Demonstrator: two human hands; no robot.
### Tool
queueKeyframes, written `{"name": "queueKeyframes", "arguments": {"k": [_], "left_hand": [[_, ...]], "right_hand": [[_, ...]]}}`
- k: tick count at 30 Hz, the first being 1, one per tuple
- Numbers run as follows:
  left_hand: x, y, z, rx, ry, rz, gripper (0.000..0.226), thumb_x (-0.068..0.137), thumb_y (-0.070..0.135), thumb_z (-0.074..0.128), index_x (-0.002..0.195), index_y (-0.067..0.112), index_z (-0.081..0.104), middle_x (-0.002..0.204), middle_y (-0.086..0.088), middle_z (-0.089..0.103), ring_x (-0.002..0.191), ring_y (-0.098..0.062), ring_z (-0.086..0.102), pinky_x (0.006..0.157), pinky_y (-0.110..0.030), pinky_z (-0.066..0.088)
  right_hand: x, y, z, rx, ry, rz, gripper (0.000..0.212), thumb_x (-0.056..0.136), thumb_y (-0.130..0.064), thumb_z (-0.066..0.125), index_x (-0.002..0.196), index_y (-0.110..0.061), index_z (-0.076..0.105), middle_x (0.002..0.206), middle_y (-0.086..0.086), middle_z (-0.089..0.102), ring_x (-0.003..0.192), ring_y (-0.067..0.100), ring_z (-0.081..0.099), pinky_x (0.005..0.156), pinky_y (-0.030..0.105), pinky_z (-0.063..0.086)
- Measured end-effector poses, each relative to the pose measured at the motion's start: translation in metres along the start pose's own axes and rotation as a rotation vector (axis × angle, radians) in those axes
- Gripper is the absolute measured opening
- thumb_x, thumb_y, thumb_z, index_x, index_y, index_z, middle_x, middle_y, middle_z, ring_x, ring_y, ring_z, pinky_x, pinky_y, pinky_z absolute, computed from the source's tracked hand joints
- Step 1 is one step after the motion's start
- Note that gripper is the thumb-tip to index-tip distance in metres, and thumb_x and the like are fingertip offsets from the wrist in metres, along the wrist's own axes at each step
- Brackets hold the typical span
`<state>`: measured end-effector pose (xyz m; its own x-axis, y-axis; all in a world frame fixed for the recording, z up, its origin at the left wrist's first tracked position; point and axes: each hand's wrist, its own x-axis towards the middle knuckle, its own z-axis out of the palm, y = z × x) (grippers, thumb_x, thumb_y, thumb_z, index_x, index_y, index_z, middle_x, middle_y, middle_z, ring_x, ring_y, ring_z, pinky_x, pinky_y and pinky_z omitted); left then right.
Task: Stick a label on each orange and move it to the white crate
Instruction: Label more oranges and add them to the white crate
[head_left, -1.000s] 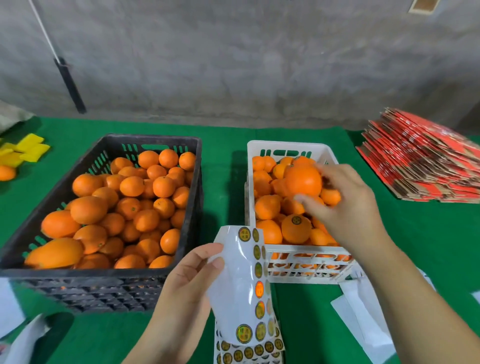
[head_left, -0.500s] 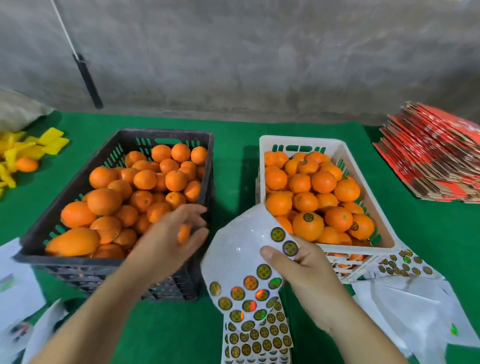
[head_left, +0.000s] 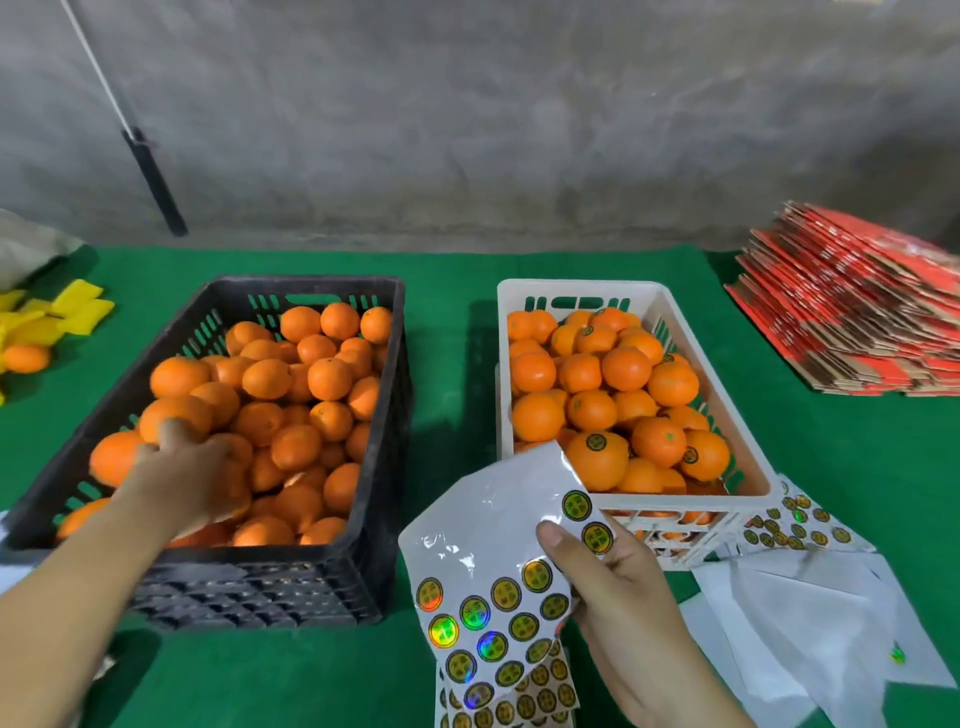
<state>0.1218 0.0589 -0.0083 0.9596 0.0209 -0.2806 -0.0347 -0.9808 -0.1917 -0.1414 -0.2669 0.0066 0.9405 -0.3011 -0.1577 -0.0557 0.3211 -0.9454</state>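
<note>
A black crate (head_left: 296, 283) on the left holds several unlabelled oranges (head_left: 330, 378). The white crate (head_left: 576, 285) on the right is piled with oranges, and some, like the front one (head_left: 597, 460), carry a round label. My left hand (head_left: 182, 473) is inside the black crate, lying blurred over the oranges at its near left. I cannot tell whether it grips one. My right hand (head_left: 623, 597) holds a curled sheet of round gold stickers (head_left: 488, 545) in front of the white crate, thumb on the sheet.
Green cloth covers the table. A stack of flat red cartons (head_left: 852, 317) lies at the far right. White backing papers (head_left: 810, 613) and another sticker sheet (head_left: 795, 525) lie near right. Yellow pieces and a lone orange (head_left: 26, 357) sit at the left edge.
My right hand left the white crate and took the sticker sheet from my left hand. My left hand then reached into the black crate and moved further left onto the oranges.
</note>
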Motion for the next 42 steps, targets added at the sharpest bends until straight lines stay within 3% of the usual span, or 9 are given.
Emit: {"name": "queueKeyframes", "arguments": {"k": [3,6,11,14,19,25,31,38,42], "left_hand": [[-0.010,0.002,-0.011,-0.244,0.133,0.035,0.076,0.079,0.050,0.080,0.141,0.025,0.044,0.095,-0.006,0.051,0.104,-0.039,0.053,0.081,-0.043,0.049],[-0.055,0.014,-0.033,-0.838,0.199,0.195,0.072,0.072,0.067,0.083,0.133,0.040,0.056,0.096,0.006,0.065,0.088,-0.018,0.065,0.063,-0.027,0.049],[-0.154,0.076,-0.043,-1.594,-0.269,0.565,0.078,0.053,0.079,0.086,0.109,0.025,0.076,0.122,0.004,0.074,0.107,-0.015,0.071,0.078,-0.033,0.060],[-0.180,0.103,-0.030,-1.651,-0.423,0.735,0.071,0.055,0.063,0.094,0.105,0.017,0.073,0.136,0.004,0.068,0.118,-0.015,0.068,0.086,-0.032,0.058],[-0.194,0.117,-0.017,-1.880,-0.704,0.753,0.071,0.047,0.047,0.104,0.096,0.008,0.070,0.082,-0.017,0.060,0.068,-0.023,0.059,0.061,-0.025,0.047],[-0.197,0.114,-0.017,-1.870,-0.712,0.733,0.074,0.042,0.052,0.103,0.094,0.010,0.071,0.081,-0.018,0.057,0.069,-0.021,0.056,0.059,-0.023,0.044],[-0.195,0.110,-0.019,-1.787,-0.677,0.759,0.076,0.046,0.057,0.101,0.099,0.012,0.070,0.089,-0.018,0.065,0.081,-0.027,0.062,0.069,-0.027,0.050],[-0.192,0.111,-0.014,-1.776,-0.542,0.715,0.079,0.040,0.064,0.099,0.096,0.016,0.072,0.086,-0.012,0.066,0.078,-0.025,0.065,0.066,-0.027,0.051],[-0.192,0.114,-0.011,-1.820,-0.390,0.571,0.079,0.036,0.069,0.098,0.095,0.024,0.073,0.089,-0.006,0.068,0.078,-0.021,0.065,0.065,-0.027,0.052]], "right_hand": [[0.000,0.000,0.001,0.005,0.009,-0.027,0.040,0.084,-0.039,0.076,0.124,-0.038,0.075,0.129,0.001,0.076,0.121,0.024,0.072,0.101,0.043,0.058],[0.001,-0.005,0.002,-0.047,-0.008,-0.065,0.045,0.082,-0.037,0.079,0.126,-0.040,0.073,0.126,0.001,0.077,0.118,0.025,0.073,0.098,0.041,0.059],[-0.008,-0.026,0.003,-0.250,-0.148,-0.170,0.063,0.089,-0.036,0.083,0.144,-0.051,0.056,0.146,-0.018,0.062,0.135,0.004,0.058,0.101,0.011,0.048],[-0.013,-0.037,0.007,-0.428,-0.224,-0.197,0.054,0.093,-0.046,0.077,0.143,-0.052,0.057,0.146,-0.024,0.060,0.138,-0.003,0.052,0.107,0.014,0.046],[-0.020,-0.049,0.011,-0.614,-0.145,-0.231,0.034,0.083,-0.052,0.077,0.117,-0.053,0.072,0.121,-0.024,0.071,0.117,-0.007,0.061,0.089,0.005,0.046],[-0.025,-0.054,0.012,-0.714,-0.136,-0.225,0.042,0.085,-0.035,0.088,0.113,-0.061,0.070,0.124,-0.038,0.065,0.123,-0.017,0.053,0.091,-0.002,0.040],[-0.023,-0.064,0.010,-0.844,-0.180,-0.180,0.039,0.076,-0.063,0.078,0.114,-0.064,0.067,0.122,-0.031,0.065,0.113,-0.004,0.060,0.084,0.011,0.051],[-0.020,-0.071,0.004,-0.831,-0.179,-0.319,0.014,0.090,-0.031,0.081,0.094,-0.041,0.072,0.110,-0.015,0.069,0.110,0.010,0.063,0.086,0.014,0.047],[-0.021,-0.069,0.008,-0.629,0.102,-0.593,0.015,0.093,-0.023,0.079,0.090,-0.036,0.072,0.102,-0.010,0.067,0.098,0.012,0.065,0.082,0.019,0.048]]}}
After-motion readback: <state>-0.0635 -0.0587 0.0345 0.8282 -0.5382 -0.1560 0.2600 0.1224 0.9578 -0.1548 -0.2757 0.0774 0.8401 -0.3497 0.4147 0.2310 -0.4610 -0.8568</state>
